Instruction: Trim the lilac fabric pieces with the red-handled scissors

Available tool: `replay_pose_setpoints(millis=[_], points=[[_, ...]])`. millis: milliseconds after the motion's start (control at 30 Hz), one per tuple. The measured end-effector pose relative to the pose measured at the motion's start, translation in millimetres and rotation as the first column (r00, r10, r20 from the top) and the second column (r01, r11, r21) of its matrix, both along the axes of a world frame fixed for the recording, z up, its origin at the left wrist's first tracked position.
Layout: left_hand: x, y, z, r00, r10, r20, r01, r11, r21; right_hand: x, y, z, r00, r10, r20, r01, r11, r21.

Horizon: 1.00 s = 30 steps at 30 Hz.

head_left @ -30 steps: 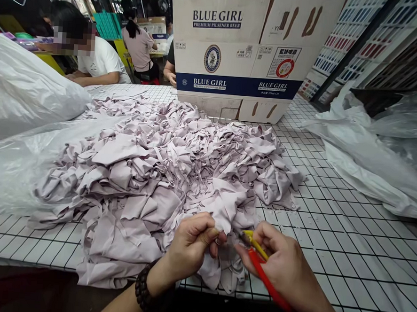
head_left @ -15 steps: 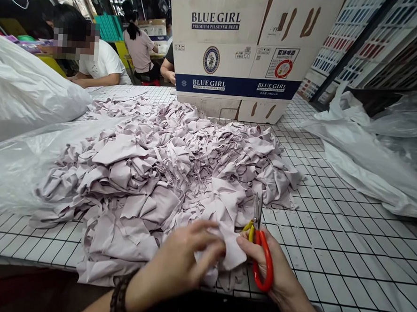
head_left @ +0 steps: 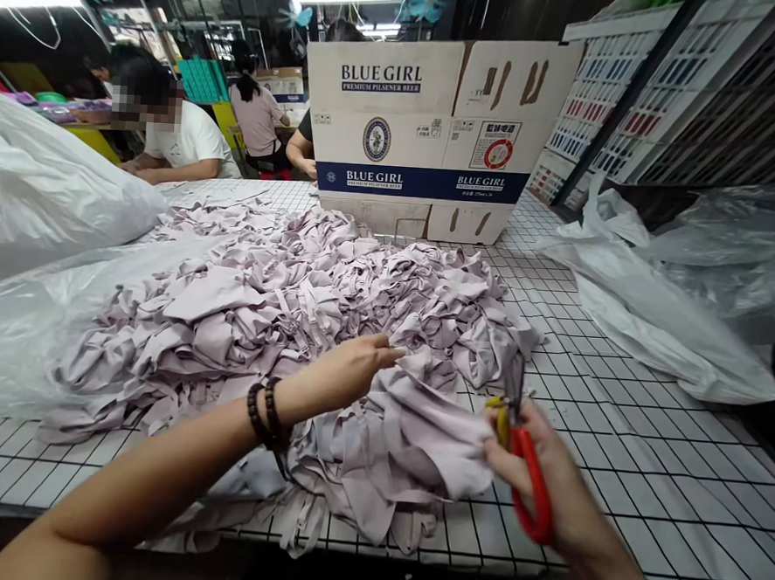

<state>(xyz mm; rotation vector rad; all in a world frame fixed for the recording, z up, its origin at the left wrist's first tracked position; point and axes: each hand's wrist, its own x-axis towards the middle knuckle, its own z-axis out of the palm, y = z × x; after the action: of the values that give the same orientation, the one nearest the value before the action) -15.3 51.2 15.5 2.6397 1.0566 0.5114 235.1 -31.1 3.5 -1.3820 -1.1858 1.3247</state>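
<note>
A large heap of pale lilac cut fabric pieces with narrow straps covers the middle of the table. My left hand, with dark beaded bracelets on its wrist, reaches over the heap; its fingers are closed at the upper edge of one fabric piece. That piece stretches across to my right hand, whose thumb and fingers pinch its other end. Scissors with a red handle and a yellow part are held in the same right hand, blades pointing up and away. Motion blurs the right hand and blades.
A beer carton stands behind the heap. White plastic bags lie at the left and right of the grid-patterned table. Several people sit beyond, and plastic crates are stacked at back right.
My left hand has moved forward over the heap, its fingers now closed at the fabric. My right hand has shifted right with the scissors, drawing the fabric piece out. The view has tilted up.
</note>
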Motion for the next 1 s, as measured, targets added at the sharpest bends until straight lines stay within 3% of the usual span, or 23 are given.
replay_pose_setpoints(millis=[100, 133, 200, 267, 300, 367, 500, 567, 633, 733, 833, 933, 1000], points=[[-13, -12, 41.2, 0.995, 0.007, 0.099, 0.016, 0.973, -0.231, 14, 32, 51.6, 0.982, -0.116, 0.147, 0.089, 0.980, 0.176], [-16, -19, 54.6, 0.988, 0.017, 0.153, 0.040, 0.931, -0.363, 12, 45, 69.3, 0.972, -0.157, 0.177, 0.105, 0.957, 0.271], [-16, -35, 75.7, 0.946, 0.078, 0.315, 0.152, 0.750, -0.643, -4, 72, 97.8, 0.969, -0.155, 0.192, 0.052, 0.890, 0.453], [-10, -51, 83.7, 0.845, 0.220, 0.487, 0.314, 0.532, -0.787, -29, 99, 111.5, 0.966, -0.098, 0.238, -0.033, 0.870, 0.492], [-6, -57, 81.8, 0.774, 0.308, 0.554, 0.387, 0.462, -0.798, -42, 110, 112.3, 0.966, -0.055, 0.255, -0.072, 0.883, 0.464], [3, -65, 67.6, 0.601, 0.481, 0.639, 0.490, 0.410, -0.769, -63, 125, 103.8, 0.956, 0.065, 0.286, -0.176, 0.908, 0.380], [16, -66, 22.9, 0.284, 0.739, 0.611, 0.546, 0.399, -0.736, -70, 110, 66.8, 0.950, 0.215, 0.224, -0.271, 0.928, 0.257], [19, -66, 5.4, 0.206, 0.801, 0.562, 0.556, 0.376, -0.741, -64, 85, 47.3, 0.932, 0.360, -0.033, -0.351, 0.922, 0.162], [22, -67, -5.5, 0.160, 0.829, 0.537, 0.577, 0.362, -0.732, -63, 57, 29.4, 0.883, 0.409, -0.231, -0.404, 0.912, 0.073], [28, -70, -12.0, 0.139, 0.822, 0.553, 0.597, 0.376, -0.709, -75, 29, 7.2, 0.890, 0.259, -0.376, -0.263, 0.964, 0.042], [30, -73, -11.9, 0.194, 0.782, 0.593, 0.554, 0.411, -0.724, -88, 24, -4.9, 0.920, 0.084, -0.384, -0.073, 0.996, 0.045], [26, -76, -10.3, 0.240, 0.729, 0.641, 0.329, 0.560, -0.760, -91, 29, -8.2, 0.935, -0.037, -0.353, 0.061, 0.997, 0.057], [23, -77, -10.8, 0.254, 0.679, 0.688, 0.145, 0.677, -0.722, -90, 31, -9.8, 0.943, -0.052, -0.328, 0.075, 0.995, 0.058]])
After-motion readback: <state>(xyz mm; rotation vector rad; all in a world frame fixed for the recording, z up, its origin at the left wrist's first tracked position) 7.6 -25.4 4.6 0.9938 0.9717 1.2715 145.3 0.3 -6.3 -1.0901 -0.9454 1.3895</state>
